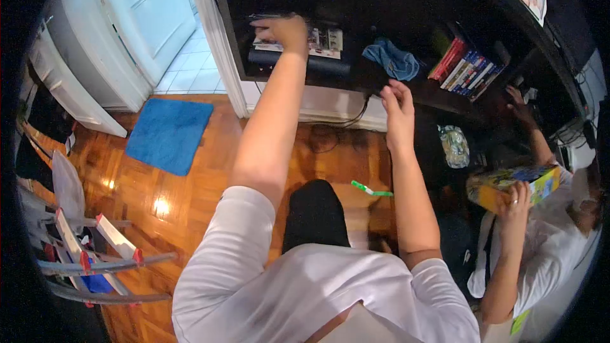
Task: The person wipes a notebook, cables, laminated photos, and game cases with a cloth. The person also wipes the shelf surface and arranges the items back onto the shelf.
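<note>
My left hand reaches over a printed photo sheet or magazine on the dark shelf. Its fingers point left and look apart; they are slightly blurred, and whatever lies beneath them is partly hidden. Under the printed sheet sits a dark, flat box-like item. My right hand hangs in front of the shelf edge with fingers loosely bent and nothing visible in them. Just beyond it, a crumpled blue cloth lies on the shelf.
Books or cases stand right of the cloth. At right, another person holds a yellow box. A green strip lies low in the middle. A blue mat and a folding ladder are at left.
</note>
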Action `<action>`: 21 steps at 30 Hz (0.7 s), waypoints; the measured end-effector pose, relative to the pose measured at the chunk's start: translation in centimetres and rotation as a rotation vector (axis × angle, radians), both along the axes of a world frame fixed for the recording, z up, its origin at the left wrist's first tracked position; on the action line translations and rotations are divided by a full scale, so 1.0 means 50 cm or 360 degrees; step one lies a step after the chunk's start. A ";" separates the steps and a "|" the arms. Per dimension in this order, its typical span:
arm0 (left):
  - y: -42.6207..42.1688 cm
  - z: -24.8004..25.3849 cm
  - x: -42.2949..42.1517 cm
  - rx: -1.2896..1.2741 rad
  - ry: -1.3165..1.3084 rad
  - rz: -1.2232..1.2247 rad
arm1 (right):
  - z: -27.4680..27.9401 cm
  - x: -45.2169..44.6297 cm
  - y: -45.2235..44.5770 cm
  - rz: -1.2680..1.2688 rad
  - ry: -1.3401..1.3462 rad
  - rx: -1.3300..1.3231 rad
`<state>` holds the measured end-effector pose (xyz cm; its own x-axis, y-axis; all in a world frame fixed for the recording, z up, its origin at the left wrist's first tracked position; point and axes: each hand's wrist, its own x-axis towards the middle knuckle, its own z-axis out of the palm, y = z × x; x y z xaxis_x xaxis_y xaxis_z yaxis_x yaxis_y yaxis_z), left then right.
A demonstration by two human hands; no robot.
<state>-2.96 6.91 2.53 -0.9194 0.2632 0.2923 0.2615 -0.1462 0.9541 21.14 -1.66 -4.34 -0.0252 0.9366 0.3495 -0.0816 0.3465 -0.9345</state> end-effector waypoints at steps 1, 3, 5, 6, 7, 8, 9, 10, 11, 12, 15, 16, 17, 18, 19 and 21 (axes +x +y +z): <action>-0.008 -0.001 0.005 0.0166 0.0159 0.0131 | 0.011 -0.012 0.005 -0.0074 -0.0124 0.0067; -0.023 -0.008 0.017 0.0310 0.0532 0.0467 | 0.001 -0.038 0.057 -0.0150 -0.0464 0.0247; -0.053 -0.024 0.032 -0.0135 0.1204 0.0475 | -0.002 -0.053 0.090 -0.0303 -0.0867 0.0713; -0.059 -0.027 0.035 -0.0344 0.1547 0.0457 | 0.011 -0.054 0.081 -0.0246 -0.0907 0.0727; -0.047 -0.045 0.015 -0.0537 0.1824 0.0295 | 0.024 -0.051 0.067 -0.0215 -0.0990 0.0652; -0.027 -0.072 -0.007 -0.1041 0.1974 0.0320 | 0.020 -0.038 0.062 -0.0207 -0.1061 0.0733; -0.036 -0.071 -0.001 -0.1049 0.1808 0.0318 | 0.021 -0.020 0.047 -0.0250 -0.1115 0.0760; -0.032 -0.065 0.003 -0.0885 0.1787 0.0460 | 0.024 0.004 0.026 -0.0304 -0.1174 0.0779; -0.034 -0.057 0.028 -0.0685 0.1824 0.0534 | 0.036 0.033 0.000 -0.0309 -0.1022 0.0750; -0.052 -0.036 0.080 -0.0523 0.1772 0.0343 | 0.053 0.065 -0.029 -0.0333 -0.0866 0.0727; -0.161 -0.010 0.310 0.0052 0.1821 -0.0414 | 0.101 0.192 -0.128 -0.0485 -0.0600 0.0941; -0.199 -0.020 0.375 0.0253 0.1888 -0.0791 | 0.115 0.239 -0.170 -0.0542 -0.0519 0.1016; -0.233 -0.033 0.439 0.0350 0.1914 -0.1163 | 0.133 0.291 -0.221 -0.0717 -0.0568 0.1125; -0.267 -0.048 0.486 0.0432 0.1978 -0.1593 | 0.150 0.344 -0.282 -0.0865 -0.0580 0.1179; -0.297 -0.059 0.532 0.0537 0.1974 -0.1968 | 0.152 0.402 -0.338 -0.1023 -0.0498 0.1245; -0.332 -0.106 0.602 0.0633 0.1871 -0.2367 | 0.157 0.515 -0.459 -0.1455 -0.0461 0.1429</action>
<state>27.17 -9.68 -2.74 0.6130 0.2996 0.7311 0.1279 -0.9508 0.2823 46.89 -24.59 3.51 0.3115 0.1011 0.9449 0.6758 0.6754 -0.2951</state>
